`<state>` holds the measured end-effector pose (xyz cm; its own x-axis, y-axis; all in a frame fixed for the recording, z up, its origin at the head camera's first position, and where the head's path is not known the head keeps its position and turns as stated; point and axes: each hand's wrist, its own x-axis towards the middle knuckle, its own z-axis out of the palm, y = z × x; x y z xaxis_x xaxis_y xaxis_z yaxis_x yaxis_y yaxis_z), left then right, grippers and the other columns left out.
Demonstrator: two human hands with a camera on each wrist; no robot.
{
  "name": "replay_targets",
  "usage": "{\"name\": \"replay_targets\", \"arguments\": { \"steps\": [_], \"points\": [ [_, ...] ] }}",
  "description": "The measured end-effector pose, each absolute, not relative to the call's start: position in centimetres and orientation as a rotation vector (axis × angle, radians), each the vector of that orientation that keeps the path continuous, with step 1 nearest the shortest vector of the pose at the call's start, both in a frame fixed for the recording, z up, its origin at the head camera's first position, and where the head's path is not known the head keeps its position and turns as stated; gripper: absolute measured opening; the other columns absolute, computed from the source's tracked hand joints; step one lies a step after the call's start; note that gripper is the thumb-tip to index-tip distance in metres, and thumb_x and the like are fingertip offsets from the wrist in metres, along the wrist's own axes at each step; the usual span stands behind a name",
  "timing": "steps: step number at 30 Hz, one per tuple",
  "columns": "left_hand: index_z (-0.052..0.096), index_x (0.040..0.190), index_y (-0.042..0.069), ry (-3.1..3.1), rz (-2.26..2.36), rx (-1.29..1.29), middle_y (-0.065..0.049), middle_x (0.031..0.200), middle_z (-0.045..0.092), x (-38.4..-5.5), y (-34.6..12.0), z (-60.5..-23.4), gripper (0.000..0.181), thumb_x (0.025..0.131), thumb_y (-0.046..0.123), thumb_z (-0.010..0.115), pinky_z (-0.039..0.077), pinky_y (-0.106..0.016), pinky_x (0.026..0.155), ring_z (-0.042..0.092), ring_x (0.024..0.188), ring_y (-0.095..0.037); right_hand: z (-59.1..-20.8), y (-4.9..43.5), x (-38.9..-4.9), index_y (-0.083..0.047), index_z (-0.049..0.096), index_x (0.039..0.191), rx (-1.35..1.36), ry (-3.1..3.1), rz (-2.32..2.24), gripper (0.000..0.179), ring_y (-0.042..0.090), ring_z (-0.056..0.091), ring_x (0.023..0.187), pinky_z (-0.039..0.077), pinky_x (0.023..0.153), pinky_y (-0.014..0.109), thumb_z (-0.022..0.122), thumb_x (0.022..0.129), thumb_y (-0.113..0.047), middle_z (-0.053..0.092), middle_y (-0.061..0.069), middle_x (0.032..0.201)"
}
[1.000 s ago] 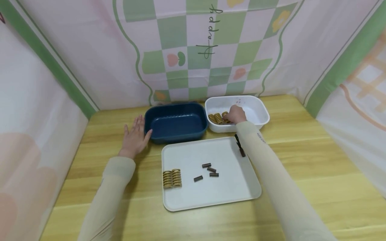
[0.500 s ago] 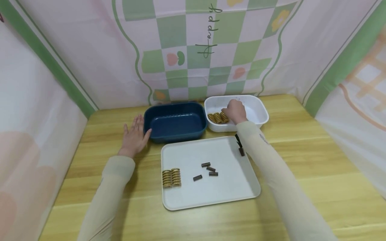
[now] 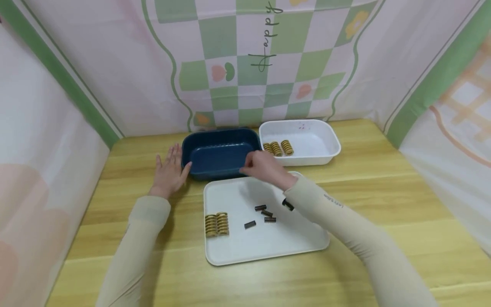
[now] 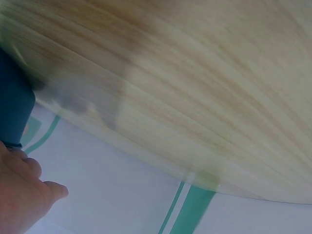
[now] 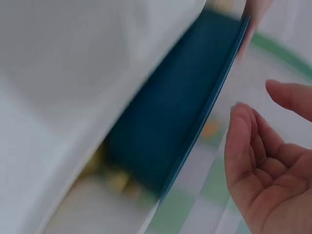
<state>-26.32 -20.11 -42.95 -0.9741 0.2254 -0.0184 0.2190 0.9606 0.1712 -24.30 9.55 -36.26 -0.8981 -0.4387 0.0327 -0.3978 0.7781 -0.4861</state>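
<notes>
Right grip (image 3: 265, 168), loosely parted, a little beyond dark springs (image 3: 267, 213), on white tray (image 3: 291, 243)

R cuff (image 3: 300, 192): beige, straight edge. R sleeve (image 3: 353, 230), up-arm fm R cuff, same beige, long, smooth, w/ sm. dark lettering (image 3: 333, 200) just behind R cuff, creases further back. Across fm R cuff, L sleeve (image 3: 124, 260), matching beige, ends in wide band-like L cuff (image 3: 150, 213).
</notes>
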Motion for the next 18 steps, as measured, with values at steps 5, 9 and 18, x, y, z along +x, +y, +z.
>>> {"name": "replay_targets", "arguments": {
  "steps": [5, 9, 18],
  "points": [
    [0.004, 0.151, -0.003, 3.08, 0.261, 0.353, -0.019, 0.158, 0.0, -26.3, -20.1, -42.8, 0.069, 0.104, 0.043, 0.021, -0.003, -0.06, 0.11, -0.001, 0.144, -0.031, -37.4, 6.8, -21.2, -0.012, 0.067, 0.072, -0.838, 2.7, -0.704, 0.02, 0.008, 0.049, 0.051, 0.041, 0.05, 0.022, 0.071, 0.087, -0.025, 0.06, -0.005, 0.063],
    [0.001, 0.151, -0.003, 3.067, 0.249, 0.353, -0.018, 0.158, -0.002, -26.3, -20.1, -42.8, 0.069, 0.104, 0.044, 0.02, -0.004, -0.06, 0.11, -0.003, 0.144, -0.031, -38.6, 5.0, -19.2, -0.015, 0.062, 0.065, -0.856, 2.624, -0.585, 0.028, 0.008, 0.047, 0.049, 0.04, 0.049, 0.023, 0.07, 0.087, -0.032, 0.055, -0.008, 0.057],
    [0.003, 0.151, -0.003, 3.079, 0.256, 0.364, -0.019, 0.158, 0.001, -26.3, -20.0, -42.9, 0.07, 0.103, 0.045, 0.018, -0.005, -0.059, 0.11, -0.001, 0.145, -0.032, -40.4, 3.4, -17.0, -0.019, 0.034, 0.052, -0.819, 2.618, -0.359, 0.054, 0.01, 0.031, 0.041, 0.027, 0.039, 0.025, 0.068, 0.084, -0.045, 0.027, -0.007, 0.047]
  ]
}}
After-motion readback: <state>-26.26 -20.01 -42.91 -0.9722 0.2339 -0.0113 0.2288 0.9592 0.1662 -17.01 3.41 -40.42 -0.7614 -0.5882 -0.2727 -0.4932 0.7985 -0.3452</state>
